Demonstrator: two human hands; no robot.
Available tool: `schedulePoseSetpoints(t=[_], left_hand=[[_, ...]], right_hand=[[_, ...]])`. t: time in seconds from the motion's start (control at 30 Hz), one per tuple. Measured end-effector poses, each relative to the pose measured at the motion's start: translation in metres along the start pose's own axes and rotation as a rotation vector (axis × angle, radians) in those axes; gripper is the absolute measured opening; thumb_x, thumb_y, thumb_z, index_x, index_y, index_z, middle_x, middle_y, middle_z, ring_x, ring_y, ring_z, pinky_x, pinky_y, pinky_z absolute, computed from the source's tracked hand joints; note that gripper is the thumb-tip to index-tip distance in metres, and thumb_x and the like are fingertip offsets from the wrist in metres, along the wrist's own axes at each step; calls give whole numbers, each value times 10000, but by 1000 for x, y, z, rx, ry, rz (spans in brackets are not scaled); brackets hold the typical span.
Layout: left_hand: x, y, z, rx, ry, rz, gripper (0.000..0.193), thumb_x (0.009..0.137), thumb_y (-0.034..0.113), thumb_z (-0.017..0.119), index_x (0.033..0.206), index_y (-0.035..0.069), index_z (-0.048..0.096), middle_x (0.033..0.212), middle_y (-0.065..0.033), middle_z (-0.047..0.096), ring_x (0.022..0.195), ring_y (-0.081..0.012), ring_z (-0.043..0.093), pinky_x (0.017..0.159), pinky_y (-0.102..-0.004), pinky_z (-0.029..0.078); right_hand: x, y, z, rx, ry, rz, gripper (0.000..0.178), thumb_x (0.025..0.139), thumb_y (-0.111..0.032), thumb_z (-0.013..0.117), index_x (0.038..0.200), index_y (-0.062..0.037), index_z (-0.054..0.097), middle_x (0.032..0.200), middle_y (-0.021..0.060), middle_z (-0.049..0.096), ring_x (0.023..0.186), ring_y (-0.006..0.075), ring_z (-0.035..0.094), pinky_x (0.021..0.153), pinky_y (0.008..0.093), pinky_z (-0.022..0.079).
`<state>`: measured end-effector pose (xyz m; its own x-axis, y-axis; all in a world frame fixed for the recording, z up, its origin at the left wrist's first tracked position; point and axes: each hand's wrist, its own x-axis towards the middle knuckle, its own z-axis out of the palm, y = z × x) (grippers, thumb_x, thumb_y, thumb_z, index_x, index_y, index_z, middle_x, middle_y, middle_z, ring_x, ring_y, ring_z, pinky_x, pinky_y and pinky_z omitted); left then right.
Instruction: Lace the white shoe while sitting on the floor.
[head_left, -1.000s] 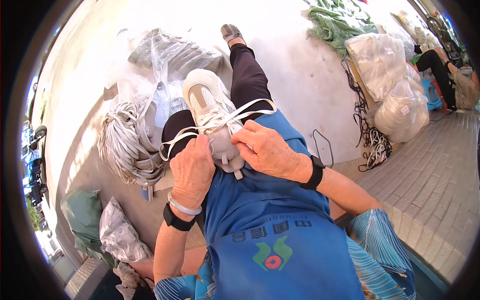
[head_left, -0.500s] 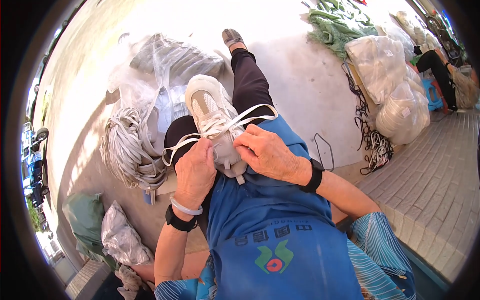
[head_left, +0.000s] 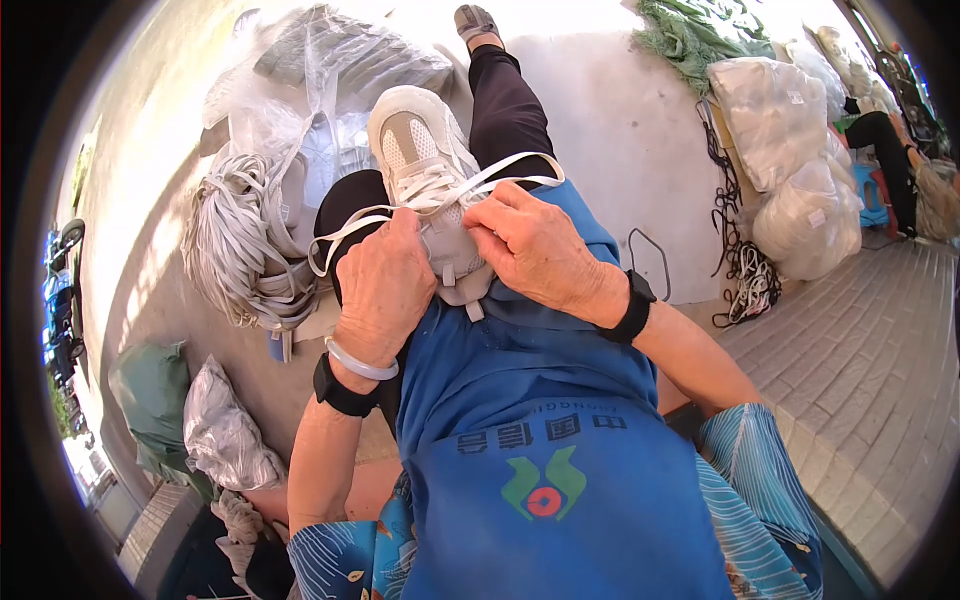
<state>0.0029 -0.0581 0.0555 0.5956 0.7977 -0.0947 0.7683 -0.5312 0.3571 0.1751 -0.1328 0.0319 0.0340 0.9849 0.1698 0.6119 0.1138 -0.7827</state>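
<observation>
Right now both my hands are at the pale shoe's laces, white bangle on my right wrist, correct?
No: the head view shows the white bangle on your left wrist. Your left hand and right hand are at the laces of the shoe.

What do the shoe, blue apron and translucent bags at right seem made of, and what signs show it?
Shoe: probably synthetic mesh at the toe, given its tiny holes; elsewhere matte, maybe suede or imitation.
Blue apron: probably dull woven cloth, judging by its soft folds.
Translucent bags: likely thin plastic film, shown by glossy wrinkles.
</observation>
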Motion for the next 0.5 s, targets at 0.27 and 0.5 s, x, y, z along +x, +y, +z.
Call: schedulePoseSetpoints(t=[0.27,0.5], left_hand=[[4,-25,10,-446,-114,-19,103,884,124,572,908,31,612,768,-178,642,726,-346,634,653,-409,485],[3,-23,22,-586,13,75,89,906,90,588,957,21,609,803,-103,615,720,-224,583,641,-308,466]], right_hand=[[-1,4,3,16,28,-17,88,841,-37,618,928,-27,626,858,117,573,745,310,603,664,383,496],[10,-2,8,-64,43,2,98,874,-132,600,905,-40,610,861,115,561,729,309,630,617,403,510]])
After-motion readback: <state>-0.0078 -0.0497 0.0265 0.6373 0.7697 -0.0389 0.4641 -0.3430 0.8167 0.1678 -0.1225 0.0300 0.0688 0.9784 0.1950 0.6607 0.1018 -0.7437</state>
